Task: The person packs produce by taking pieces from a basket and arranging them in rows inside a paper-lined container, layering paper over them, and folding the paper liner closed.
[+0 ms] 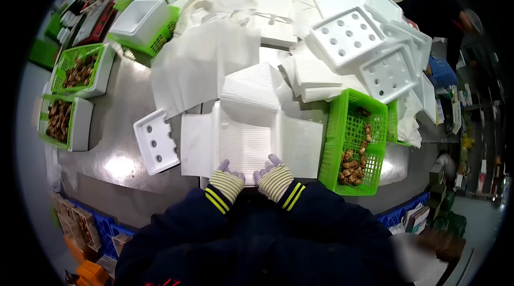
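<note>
Liner (249, 144) covers the white box's (278, 139) floor; I judge the step in hand as settling it. Left hand (227, 182) and right hand (275, 181) sit at the box's near edge, fingers slightly apart; pinching, I cannot tell. Thin sheet calls for light pressure. Right of box: green basket (333, 139), brown knobbly pieces (351, 173) inside.

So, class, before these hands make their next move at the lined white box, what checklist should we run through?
1. Left hand and right hand at the near end of the white box: ok.
2. Ribbed liner over the visible box floor: ok.
3. No brown pieces visible in the box: ok.
4. Green basket beside the workspace, right: ok.
5. Liner's far end lying flat: not ok, folded up.
6. Liner's underside smooth: cannot tell, hidden.
</note>
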A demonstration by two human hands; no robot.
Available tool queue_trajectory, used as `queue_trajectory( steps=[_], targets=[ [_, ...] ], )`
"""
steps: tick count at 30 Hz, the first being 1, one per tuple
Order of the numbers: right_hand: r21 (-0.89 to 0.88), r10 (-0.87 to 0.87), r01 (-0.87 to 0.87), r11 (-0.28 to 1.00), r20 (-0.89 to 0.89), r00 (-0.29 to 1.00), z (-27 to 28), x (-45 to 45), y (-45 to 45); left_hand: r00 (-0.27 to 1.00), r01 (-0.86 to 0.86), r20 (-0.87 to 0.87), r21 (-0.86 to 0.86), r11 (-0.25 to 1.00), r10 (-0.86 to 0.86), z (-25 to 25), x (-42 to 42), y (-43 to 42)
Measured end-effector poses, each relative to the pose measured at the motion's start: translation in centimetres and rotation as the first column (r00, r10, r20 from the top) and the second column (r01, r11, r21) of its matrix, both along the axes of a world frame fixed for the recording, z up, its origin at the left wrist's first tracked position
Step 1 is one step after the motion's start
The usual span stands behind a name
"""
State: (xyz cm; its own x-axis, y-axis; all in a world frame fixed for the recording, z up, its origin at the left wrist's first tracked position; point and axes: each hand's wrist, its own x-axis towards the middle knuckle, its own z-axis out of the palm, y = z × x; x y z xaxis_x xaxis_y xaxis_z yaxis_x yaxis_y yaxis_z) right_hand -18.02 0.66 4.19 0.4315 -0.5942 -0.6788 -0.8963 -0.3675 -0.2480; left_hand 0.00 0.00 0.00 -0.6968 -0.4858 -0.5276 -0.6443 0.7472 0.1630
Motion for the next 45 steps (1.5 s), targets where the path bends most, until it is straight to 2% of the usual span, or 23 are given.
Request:
queue_trajectory(
  steps=[2, 3, 4, 5, 6, 7, 10, 12, 15, 19, 21, 25, 28, 33, 35, 36, 37, 39, 41, 42, 43, 44, 45],
  targets=[
    [-0.165, -0.081, 0.097, 0.982, 0.1, 0.992, -2.2, -0.5, 1.3, 0.98, -0.047, -0.197, -0.069, 0.997, 0.033, 2.4, 0.5, -0.5],
    [-0.172, -0.385, 0.544, 0.821, 0.537, 0.751, -4.3, 0.9, 1.7, 0.989, -0.08, -0.133, -0.12, 0.99, 0.064, 4.6, 2.3, -1.8],
    [-0.19, -0.409, 0.613, 0.767, 0.591, 0.695, -1.8, 1.3, 0.8, 0.977, -0.116, -0.192, -0.082, 0.99, 0.098, 4.5, 0.7, -1.3],
    [-0.485, 0.078, 0.002, 0.875, 0.146, 0.986, 1.6, -1.1, 0.9, 0.964, -0.15, -0.228, -0.039, 0.988, 0.137, 4.3, -0.1, -0.5],
    [-0.308, -0.054, 0.108, 0.945, 0.179, 0.982, -1.9, -2.2, 2.2, 0.935, -0.101, -0.346, -0.036, 0.994, 0.082, 0.8, -0.4, 0.9],
    [-0.41, -0.064, 0.13, 0.903, 0.171, 0.983, -2.4, -1.0, 1.9, 0.981, -0.132, -0.144, -0.009, 0.991, 0.129, 2.9, -1.2, 0.3],
    [-0.503, 0.025, 0.25, 0.827, 0.478, 0.878, 0.6, -3.1, 2.6, 0.981, -0.101, -0.174, -0.058, 0.993, 0.089, 0.6, 0.1, 0.1],
    [-0.568, -0.088, 0.571, 0.593, 0.658, 0.747, 3.1, -5.7, 2.9, 0.968, -0.081, -0.244, -0.067, 0.994, 0.062, 1.2, -0.3, 0.3],
    [-0.704, -0.401, 0.683, 0.195, 0.578, 0.71, 4.4, -11.0, 5.5, 0.971, -0.067, -0.232, -0.055, 0.996, 0.052, 1.7, -0.9, 0.7],
    [-0.465, -0.77, 0.885, 0.019, 0.558, 0.31, 2.0, -18.0, 7.7, 0.952, -0.071, -0.299, -0.025, 0.997, 0.061, 2.1, -0.6, 0.3],
    [-0.275, -0.755, 0.961, 0.008, 0.628, 0.186, -2.1, -21.3, 8.7, 0.948, -0.105, -0.305, -0.013, 0.994, 0.096, 2.6, -0.9, 0.6],
    [-0.383, -0.861, 0.888, 0.253, 0.33, 0.388, -0.2, -22.0, 4.2, 0.948, -0.09, -0.311, -0.035, 0.995, 0.074, 1.5, 0.0, 0.5],
    [-0.273, -0.921, 0.902, 0.336, 0.104, 0.374, -1.1, -22.4, 1.0, 0.933, -0.078, -0.359, -0.109, 0.991, 0.034, 0.9, 0.3, 0.9],
    [-0.258, -0.973, 0.94, 0.222, 0.0, 0.23, 1.1, -21.6, 0.0, 0.953, -0.117, -0.284, -0.017, 0.993, 0.108, 2.6, -1.1, 0.4],
    [-0.326, -0.926, 0.932, 0.157, 0.279, 0.254, 0.6, -22.5, 1.5, 0.907, -0.148, -0.407, -0.073, 0.986, 0.106, 2.2, -1.0, 0.8],
    [-0.319, -0.794, 0.944, 0.087, 0.549, 0.259, -0.1, -23.0, 2.1, 0.953, -0.138, -0.273, 0.0, 0.99, 0.133, 3.7, -1.5, 0.5],
    [-0.274, -0.596, 0.962, 0.017, 0.769, 0.23, -0.9, -22.4, 2.1, 0.915, -0.141, -0.381, 0.007, 0.99, 0.133, 5.8, -1.7, 0.2],
    [0.043, -0.428, 0.989, 0.14, 0.903, 0.022, 3.7, -17.7, 1.2, 0.762, -0.253, -0.634, -0.103, 0.962, 0.132, 8.2, -1.0, 0.0],
    [-0.18, -0.393, 0.784, 0.594, 0.786, 0.478, 6.7, -12.1, -0.4, 0.681, -0.427, -0.703, -0.154, 0.891, 0.204, 6.9, 0.3, -0.6],
    [-0.073, -0.285, 0.634, 0.77, 0.849, 0.444, 7.7, -9.6, -0.8, 0.643, -0.476, -0.739, -0.18, 0.861, 0.201, 6.8, 0.9, -1.0],
    [0.217, -0.449, 0.538, 0.814, 0.823, 0.348, 6.0, -7.2, -0.9, 0.602, -0.525, -0.775, -0.203, 0.827, 0.192, 6.9, 1.6, -1.6],
    [-0.059, -0.25, 0.464, 0.884, 0.778, 0.576, 5.1, -5.1, -1.7, 0.561, -0.522, -0.806, -0.166, 0.837, 0.19, 6.5, 2.2, -2.3],
    [-0.014, -0.267, 0.369, 0.929, 0.664, 0.698, 3.3, -2.9, -2.8, 0.588, -0.536, -0.799, -0.27, 0.8, 0.125, 6.7, 2.3, -2.6]
  ],
)
